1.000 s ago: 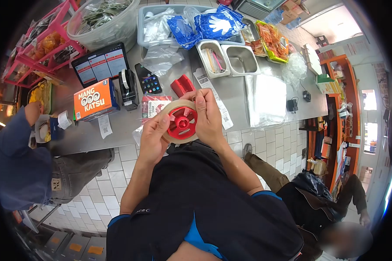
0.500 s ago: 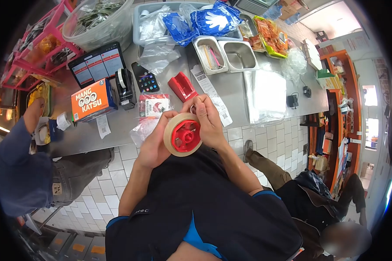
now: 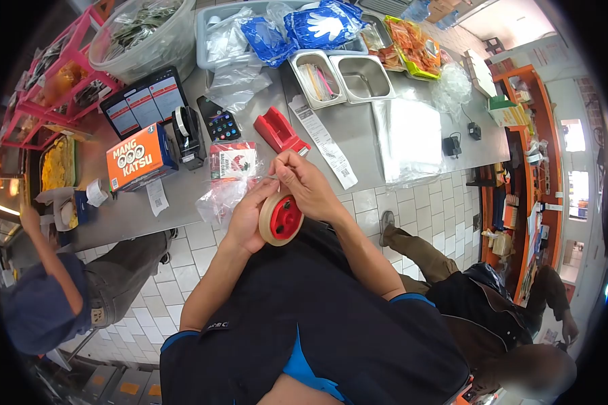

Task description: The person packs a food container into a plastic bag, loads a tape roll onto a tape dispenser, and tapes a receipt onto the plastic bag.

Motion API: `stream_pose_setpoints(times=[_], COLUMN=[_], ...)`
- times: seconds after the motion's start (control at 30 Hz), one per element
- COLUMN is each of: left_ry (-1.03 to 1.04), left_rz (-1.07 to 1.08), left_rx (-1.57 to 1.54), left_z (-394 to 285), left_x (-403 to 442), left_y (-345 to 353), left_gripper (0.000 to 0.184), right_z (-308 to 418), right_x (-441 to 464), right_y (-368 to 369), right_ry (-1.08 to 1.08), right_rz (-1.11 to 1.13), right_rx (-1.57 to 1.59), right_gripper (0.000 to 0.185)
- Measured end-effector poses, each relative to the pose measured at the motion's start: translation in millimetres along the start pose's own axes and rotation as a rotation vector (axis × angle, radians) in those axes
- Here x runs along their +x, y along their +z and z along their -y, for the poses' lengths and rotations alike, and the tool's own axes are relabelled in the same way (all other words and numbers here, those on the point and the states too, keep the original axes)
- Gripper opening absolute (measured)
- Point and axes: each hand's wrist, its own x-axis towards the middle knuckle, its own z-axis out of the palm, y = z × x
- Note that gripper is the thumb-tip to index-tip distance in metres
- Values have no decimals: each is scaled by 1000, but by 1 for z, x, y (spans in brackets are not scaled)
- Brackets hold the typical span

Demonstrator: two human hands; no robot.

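In my left hand is a roll of tan tape on a red plastic core, tilted in front of my body. My right hand is closed in a pinch just above the roll, close to my left fingertips. What lies between those right fingers is too small to make out. A red tape dispenser without a roll sits on the metal counter beyond my hands. Left of it lies a small red-and-white pack in clear plastic, and right of it a long printed receipt.
On the counter stand an orange box, a black dispenser, a tablet, a phone, metal pans and clear plastic bags. One person is at left, another at right.
The tape roll has turned more edge-on and shifted slightly left. My right fingers have moved left, nearer my left fingertips. The person at left has moved back and lowered an arm.
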Motion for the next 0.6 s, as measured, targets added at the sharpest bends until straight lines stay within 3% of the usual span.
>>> stream_pose_setpoints(times=[0.17,0.27,0.33,0.4,0.43,0.5,0.53,0.6], left_ry=[153,177,216,308,403,609,663,735], left_rz=[-118,-147,-38,-95,-152,-294,-363,-395], left_rx=[16,148,299,331,366,498,567,644], left_z=[-6,-12,-16,-28,-35,-48,-53,-56], left_x=[-5,-6,3,14,23,55,68,105], left_y=[37,37,26,27,29,30,33,26], left_gripper=[22,19,18,18,18,18,19,20], right_z=[4,-2,-10,-14,-8,15,10,-22], right_x=[10,13,13,12,5,-13,-8,17], right_y=[13,10,7,12,11,7,8,0], right_ry=[-74,-42,-27,-348,-351,-412,-440,-357], right_rz=[-126,-121,-89,-545,-543,-400,-461,-518], right_rx=[-185,-45,37,-323,-320,-623,-741,-742], right_gripper=[18,16,16,28,28,48,57,54])
